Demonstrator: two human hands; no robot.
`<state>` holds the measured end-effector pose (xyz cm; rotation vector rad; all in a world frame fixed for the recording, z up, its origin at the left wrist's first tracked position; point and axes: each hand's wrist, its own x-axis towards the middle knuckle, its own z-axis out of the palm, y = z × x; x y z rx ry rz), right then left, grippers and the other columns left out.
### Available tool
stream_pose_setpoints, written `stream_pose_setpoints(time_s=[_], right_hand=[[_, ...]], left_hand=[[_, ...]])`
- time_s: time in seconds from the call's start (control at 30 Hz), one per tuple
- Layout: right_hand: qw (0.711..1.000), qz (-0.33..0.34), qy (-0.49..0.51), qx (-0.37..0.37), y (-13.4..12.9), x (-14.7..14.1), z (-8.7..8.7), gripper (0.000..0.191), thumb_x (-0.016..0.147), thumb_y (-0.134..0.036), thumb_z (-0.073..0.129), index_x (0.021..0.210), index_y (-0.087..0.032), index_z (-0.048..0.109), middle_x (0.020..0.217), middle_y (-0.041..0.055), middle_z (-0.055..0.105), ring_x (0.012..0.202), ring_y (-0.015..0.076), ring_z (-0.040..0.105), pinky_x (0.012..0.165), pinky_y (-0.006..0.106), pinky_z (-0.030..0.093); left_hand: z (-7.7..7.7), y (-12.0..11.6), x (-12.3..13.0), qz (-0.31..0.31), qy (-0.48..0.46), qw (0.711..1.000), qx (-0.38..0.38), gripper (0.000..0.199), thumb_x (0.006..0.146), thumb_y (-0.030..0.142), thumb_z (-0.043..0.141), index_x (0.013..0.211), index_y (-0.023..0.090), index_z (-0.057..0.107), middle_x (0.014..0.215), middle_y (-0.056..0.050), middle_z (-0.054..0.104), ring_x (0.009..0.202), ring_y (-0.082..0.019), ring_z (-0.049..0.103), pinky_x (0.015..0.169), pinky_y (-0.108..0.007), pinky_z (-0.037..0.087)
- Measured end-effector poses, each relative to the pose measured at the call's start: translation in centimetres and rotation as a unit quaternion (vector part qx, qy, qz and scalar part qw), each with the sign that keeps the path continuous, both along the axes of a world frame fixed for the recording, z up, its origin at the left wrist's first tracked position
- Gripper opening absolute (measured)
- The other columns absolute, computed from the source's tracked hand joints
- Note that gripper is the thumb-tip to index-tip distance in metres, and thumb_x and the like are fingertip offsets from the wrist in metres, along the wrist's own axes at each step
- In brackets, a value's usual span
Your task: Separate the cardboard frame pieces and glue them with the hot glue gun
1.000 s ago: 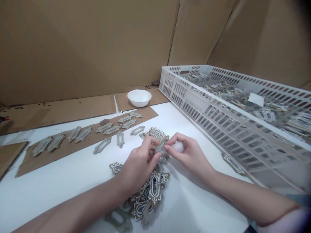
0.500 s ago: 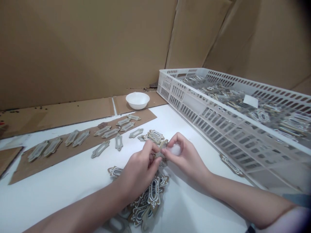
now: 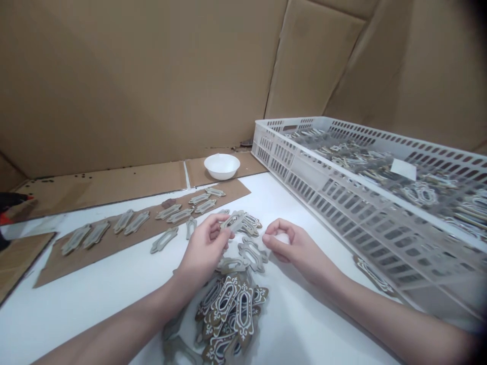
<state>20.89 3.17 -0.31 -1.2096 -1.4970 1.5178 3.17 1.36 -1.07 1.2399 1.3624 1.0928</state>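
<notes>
My left hand (image 3: pixel 207 244) pinches a small grey frame-shaped plate (image 3: pixel 233 221) with a long slot in it, thumb and fingers at its left end. To the right, apart from it, my right hand (image 3: pixel 300 248) is closed around something white and rounded (image 3: pixel 282 238), mostly hidden by the fingers; its kind I cannot make out. Between and below the hands lie loose grey plates (image 3: pixel 253 253). Nearer to me is a heap of brown plates (image 3: pixel 243 309) with white scroll patterns. Several patterned plates (image 3: pixel 251 222) sit just beyond my left fingertips.
Grey plates lie in a row on a cardboard strip (image 3: pixel 49 266) at the left. A white bowl (image 3: pixel 222 167) stands at the back. On the right is a large white plastic crate (image 3: pixel 304 175) holding many plates, with one patterned plate (image 3: pixel 375 276) beside it. Cardboard walls (image 3: pixel 144 76) enclose the table.
My hands have moved apart. The grey plate is now in my left hand alone, while my right hand has moved right with the white thing. The view has shifted slightly.
</notes>
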Motion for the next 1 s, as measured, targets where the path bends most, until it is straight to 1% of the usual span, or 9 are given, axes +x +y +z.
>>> stream_pose_setpoints(time_s=[0.13, 0.2, 0.27, 0.4, 0.67, 0.8, 0.87, 0.93, 1.0], right_hand=[[0.996, 0.018, -0.057, 0.064, -0.1, -0.1, 0.1, 0.009, 0.071, -0.024, 0.056, 0.073, -0.016, 0.053, 0.066, -0.0008, 0.051, 0.052, 0.0077, 0.044, 0.052, 0.023, 0.036], [0.992, 0.033, -0.082, 0.085, -0.2, -0.2, 0.1, 0.006, 0.071, -0.022, 0.055, 0.072, -0.016, 0.056, 0.067, 0.0001, 0.054, 0.059, 0.0102, 0.049, 0.061, 0.026, 0.039], [0.990, 0.041, -0.091, 0.096, -0.3, -0.3, 0.1, 0.006, 0.071, -0.022, 0.056, 0.073, -0.017, 0.057, 0.066, -0.0006, 0.054, 0.062, 0.0112, 0.050, 0.064, 0.027, 0.039], [0.990, 0.047, -0.080, 0.108, -0.3, -0.3, 0.1, 0.007, 0.071, -0.024, 0.056, 0.070, -0.017, 0.054, 0.063, -0.0028, 0.051, 0.060, 0.0105, 0.049, 0.063, 0.026, 0.039], [0.991, 0.037, -0.082, 0.096, -0.6, -0.4, 0.3, 0.009, 0.072, -0.023, 0.055, 0.065, -0.017, 0.051, 0.063, -0.0023, 0.053, 0.062, 0.0110, 0.049, 0.062, 0.025, 0.041], [0.991, 0.040, -0.078, 0.099, -0.6, -0.4, 0.2, 0.008, 0.071, -0.022, 0.055, 0.066, -0.017, 0.052, 0.063, -0.0024, 0.051, 0.061, 0.0104, 0.049, 0.062, 0.025, 0.040], [0.993, 0.038, -0.069, 0.088, -0.6, -0.4, 0.1, 0.006, 0.071, -0.022, 0.056, 0.072, -0.017, 0.054, 0.064, -0.0025, 0.051, 0.058, 0.0093, 0.048, 0.060, 0.024, 0.039], [0.997, 0.030, -0.046, 0.058, -0.5, -0.3, 0.1, 0.011, 0.070, -0.024, 0.057, 0.077, -0.017, 0.054, 0.065, -0.0028, 0.049, 0.052, 0.0074, 0.044, 0.053, 0.023, 0.037], [0.999, 0.024, -0.013, 0.019, -0.4, -0.3, 0.2, 0.013, 0.070, -0.027, 0.057, 0.077, -0.017, 0.052, 0.064, -0.0034, 0.047, 0.045, 0.0050, 0.039, 0.045, 0.022, 0.032]], left_hand=[[0.2, -0.5, 0.3, -0.021, 0.025, 0.999, 0.009, 0.030, 0.079, 0.033, 0.044, 0.105, 0.019, 0.047, 0.076, -0.002, 0.056, 0.062, -0.010, 0.051, 0.055, -0.023, 0.041], [0.3, -0.9, 0.5, -0.033, 0.072, 0.997, 0.024, 0.030, 0.080, 0.034, 0.042, 0.106, 0.021, 0.049, 0.078, -0.002, 0.058, 0.064, -0.012, 0.052, 0.057, -0.024, 0.041], [0.4, -1.3, 0.6, -0.041, 0.125, 0.990, 0.042, 0.029, 0.081, 0.034, 0.040, 0.106, 0.023, 0.050, 0.079, -0.001, 0.059, 0.064, -0.012, 0.052, 0.057, -0.025, 0.041], [0.6, -1.8, 0.8, -0.064, 0.191, 0.976, 0.080, 0.024, 0.082, 0.031, 0.038, 0.100, 0.025, 0.052, 0.082, 0.001, 0.060, 0.064, -0.012, 0.051, 0.059, -0.026, 0.040], [0.9, -2.1, 1.1, -0.094, 0.231, 0.961, 0.117, 0.019, 0.083, 0.028, 0.037, 0.093, 0.023, 0.053, 0.074, 0.002, 0.059, 0.059, -0.010, 0.049, 0.054, -0.023, 0.037], [1.0, -1.9, 1.0, -0.077, 0.269, 0.953, 0.115, 0.017, 0.082, 0.029, 0.039, 0.088, 0.023, 0.054, 0.073, 0.003, 0.059, 0.060, -0.011, 0.049, 0.058, -0.024, 0.037], [1.0, -1.6, 0.8, -0.056, 0.293, 0.948, 0.112, 0.017, 0.081, 0.028, 0.039, 0.084, 0.022, 0.055, 0.077, 0.002, 0.059, 0.070, -0.013, 0.050, 0.065, -0.027, 0.038], [1.1, -1.1, 0.4, -0.029, 0.319, 0.939, 0.123, 0.017, 0.080, 0.027, 0.040, 0.080, 0.021, 0.056, 0.083, 0.000, 0.059, 0.083, -0.017, 0.049, 0.073, -0.031, 0.037], [1.1, -0.6, -0.1, -0.010, 0.343, 0.930, 0.130, 0.017, 0.079, 0.025, 0.041, 0.077, 0.020, 0.057, 0.085, -0.002, 0.060, 0.090, -0.020, 0.047, 0.078, -0.034, 0.036]])
